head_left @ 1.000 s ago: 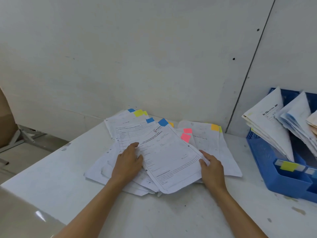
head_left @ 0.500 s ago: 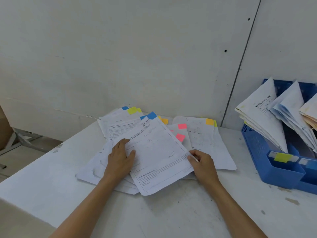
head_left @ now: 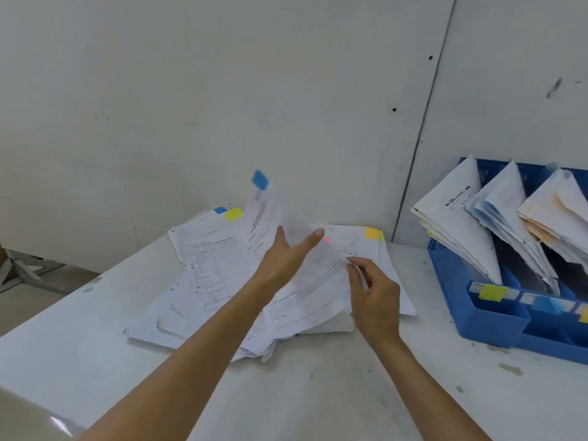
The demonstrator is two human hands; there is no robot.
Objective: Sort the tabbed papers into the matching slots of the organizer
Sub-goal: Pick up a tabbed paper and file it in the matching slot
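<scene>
The blue-tabbed sheet is tilted up off the pile of papers, between both hands. The left hand lies against it, thumb and fingers spread straight. The right hand pinches its right edge, near the blue organizer.

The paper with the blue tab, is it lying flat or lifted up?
Lifted up: the blue-tabbed paper tilts above the pile, its tab raised, right hand pinching its edge.

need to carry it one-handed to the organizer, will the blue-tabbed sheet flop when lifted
Probably floppy: the blue-tabbed sheet curves upward between the right hand's pinch and the left hand's flat fingers. Likely very light, since a fingertip grip raises it. Its blue tab may wave about; it looks blurred.
</scene>
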